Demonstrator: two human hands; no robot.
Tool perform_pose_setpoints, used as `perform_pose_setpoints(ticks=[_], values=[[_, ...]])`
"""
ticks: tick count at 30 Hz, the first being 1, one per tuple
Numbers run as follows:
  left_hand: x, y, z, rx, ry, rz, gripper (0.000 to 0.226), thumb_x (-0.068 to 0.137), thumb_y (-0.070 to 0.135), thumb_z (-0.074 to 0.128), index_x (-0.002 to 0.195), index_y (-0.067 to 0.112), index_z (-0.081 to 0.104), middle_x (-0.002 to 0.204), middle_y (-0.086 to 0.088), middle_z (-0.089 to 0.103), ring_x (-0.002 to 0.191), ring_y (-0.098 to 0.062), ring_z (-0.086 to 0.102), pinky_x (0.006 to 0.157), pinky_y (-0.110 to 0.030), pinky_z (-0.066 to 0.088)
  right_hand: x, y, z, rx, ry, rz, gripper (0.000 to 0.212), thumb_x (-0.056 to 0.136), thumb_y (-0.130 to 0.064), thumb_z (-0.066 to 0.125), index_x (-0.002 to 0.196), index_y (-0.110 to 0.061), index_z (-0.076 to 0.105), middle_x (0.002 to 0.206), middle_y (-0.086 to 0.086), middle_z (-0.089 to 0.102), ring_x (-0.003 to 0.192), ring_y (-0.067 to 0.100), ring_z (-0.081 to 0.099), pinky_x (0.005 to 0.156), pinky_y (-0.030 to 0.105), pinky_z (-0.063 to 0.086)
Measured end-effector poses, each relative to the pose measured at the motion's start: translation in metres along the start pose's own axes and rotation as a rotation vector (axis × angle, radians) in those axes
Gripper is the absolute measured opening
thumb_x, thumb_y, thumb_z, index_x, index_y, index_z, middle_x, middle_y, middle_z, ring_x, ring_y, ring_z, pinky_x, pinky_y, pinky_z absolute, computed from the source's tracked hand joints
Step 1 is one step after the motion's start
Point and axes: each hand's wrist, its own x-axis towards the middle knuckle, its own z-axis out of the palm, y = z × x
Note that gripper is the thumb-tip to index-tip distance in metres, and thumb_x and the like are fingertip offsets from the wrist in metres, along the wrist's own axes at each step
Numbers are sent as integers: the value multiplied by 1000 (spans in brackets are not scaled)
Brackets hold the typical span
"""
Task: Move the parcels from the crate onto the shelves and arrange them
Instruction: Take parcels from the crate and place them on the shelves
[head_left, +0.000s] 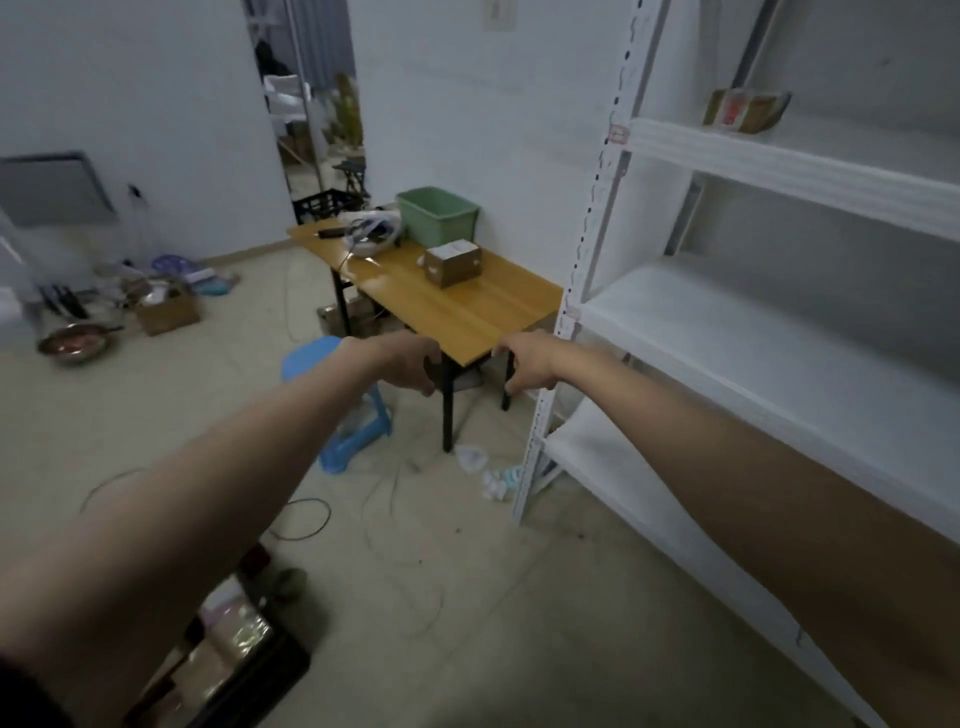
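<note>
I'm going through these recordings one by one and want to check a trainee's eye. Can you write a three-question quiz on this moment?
1. True or false: the left hand and right hand each hold a parcel.
2. Where does the one parcel already shelved sit? A) on an upper board of the white shelf unit B) on its lowest board C) on the blue stool
3. Fill in: the cardboard box on the wooden table stands in front of a green ____.

Key
1. False: both hands are out in front with curled fingers and hold nothing.
2. A: the taped parcel lies on an upper board.
3. Bin.
</note>
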Motion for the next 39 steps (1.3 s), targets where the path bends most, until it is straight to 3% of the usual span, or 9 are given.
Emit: perform_pose_setpoints(ticks=[4, 9, 12, 15, 19, 24, 28, 32, 39], values=[[-43, -68, 54, -32, -27, -109, 58, 85, 38, 70, 137, 22, 48, 131, -5, 55, 116, -26, 54, 98, -40, 47, 24, -59, 46, -23, -140, -67, 65, 89, -21, 71, 146, -25, 40, 113, 2, 51, 100, 25, 59, 75, 37, 58], [-113, -166, 123, -109, -101, -283, 59, 84, 39, 70, 137, 24, 48, 133, -5, 55, 120, -27, 53, 100, -39, 45, 48, -157, 111, -52, -243, -169, 64, 90, -22, 70, 146, -24, 40, 129, 8, 53, 102, 26, 61, 81, 39, 59], [-163, -218, 155, -161, -142, -383, 50, 83, 39, 70, 129, 25, 54, 123, -3, 59, 111, -27, 57, 92, -38, 48, 55, -214, 148, -82, -260, -239, 61, 88, -24, 71, 142, -26, 43, 133, 7, 51, 99, 25, 59, 75, 36, 59], [-214, -269, 183, -194, -179, -439, 39, 82, 43, 69, 116, 25, 60, 115, -1, 64, 101, -23, 59, 90, -40, 51, 56, -279, 183, -114, -287, -330, 58, 87, -24, 71, 140, -24, 46, 132, 6, 50, 105, 24, 58, 81, 38, 60], [-271, -329, 223, -304, -205, -546, 49, 87, 36, 67, 132, 21, 53, 124, 2, 53, 116, -24, 53, 98, -37, 45, 54, -356, 225, -147, -352, -400, 53, 89, -24, 69, 137, -21, 48, 122, 6, 54, 105, 25, 59, 82, 40, 61], [-322, -385, 270, -406, -225, -661, 45, 86, 35, 67, 128, 24, 54, 124, -1, 60, 111, -24, 56, 96, -38, 46, 54, -430, 277, -146, -391, -481, 52, 87, -27, 70, 134, -21, 50, 116, 2, 55, 96, 23, 59, 76, 37, 58], [-334, -435, 328, -468, -281, -714, 41, 72, 51, 63, 107, 30, 60, 121, 2, 63, 102, -20, 57, 93, -41, 50, 63, -470, 319, -172, -487, -512, 56, 87, -32, 71, 137, -19, 48, 126, 5, 56, 99, 23, 59, 84, 39, 58], [-332, -454, 357, -623, -239, -781, 54, 81, 44, 67, 129, 23, 57, 129, 0, 60, 113, -22, 57, 97, -38, 49, 88, -497, 349, -180, -565, -545, 46, 92, -30, 67, 132, -18, 50, 119, 2, 52, 103, 23, 56, 90, 39, 55], [-287, -495, 421, -863, -193, -893, 52, 88, 42, 64, 131, 14, 53, 130, -7, 56, 117, -25, 53, 95, -34, 45, 173, -534, 421, -90, -616, -487, 52, 91, -29, 69, 136, -14, 48, 123, 3, 50, 119, 25, 53, 104, 44, 46]])
